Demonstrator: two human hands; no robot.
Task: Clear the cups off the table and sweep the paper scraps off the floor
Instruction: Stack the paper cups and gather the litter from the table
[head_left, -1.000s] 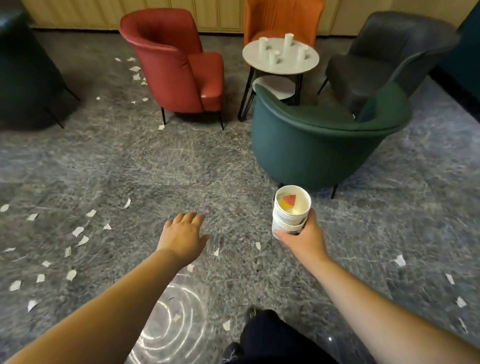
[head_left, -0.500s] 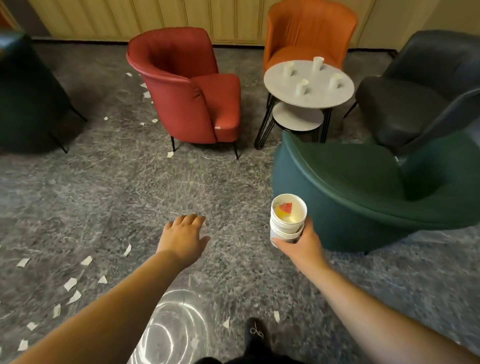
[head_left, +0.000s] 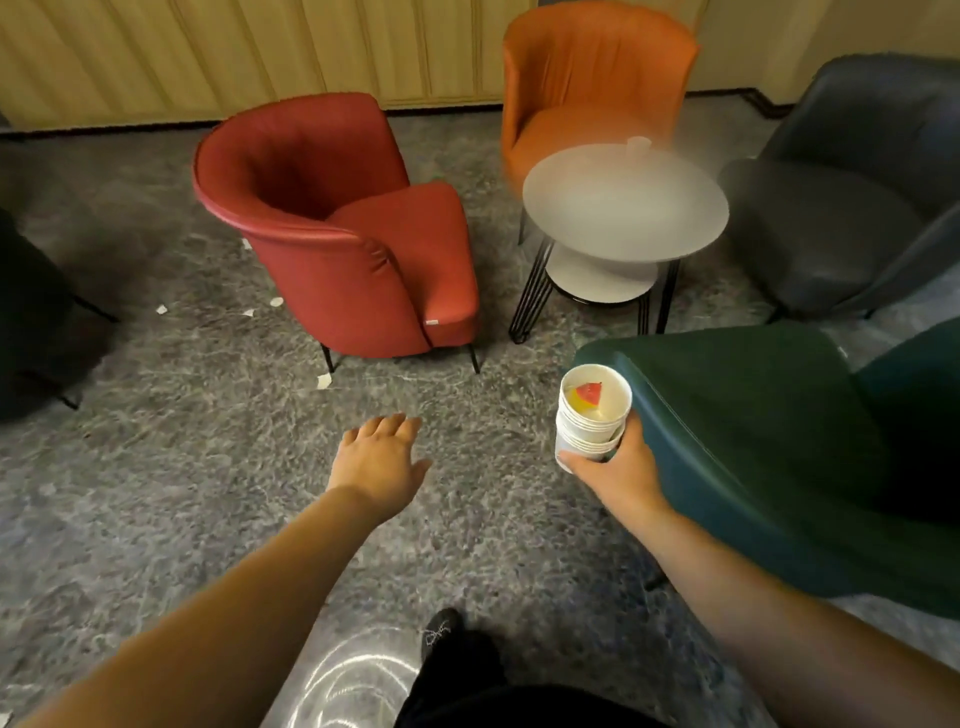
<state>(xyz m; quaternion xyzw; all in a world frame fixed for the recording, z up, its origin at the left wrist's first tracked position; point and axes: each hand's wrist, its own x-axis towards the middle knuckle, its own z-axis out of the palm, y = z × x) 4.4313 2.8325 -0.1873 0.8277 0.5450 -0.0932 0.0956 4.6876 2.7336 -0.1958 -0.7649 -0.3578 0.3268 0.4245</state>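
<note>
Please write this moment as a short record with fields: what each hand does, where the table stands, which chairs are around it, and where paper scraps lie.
left hand: left hand open, fingers straight, over the floor, holding nothing
right hand: right hand grips a stack of paper cups
top cup: red and yellow bits inside
table: round white table, top blurred; one cup-like shape at its far edge
chairs: red chair, orange chair, grey chair, green chair
floor: paper scraps near the red chair

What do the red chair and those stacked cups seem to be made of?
Red chair: probably leather or faux leather, given its smooth sheen and piped seams, on thin dark metal-looking legs. Stacked cups: apparently paper, matte white with rolled rims.
</note>
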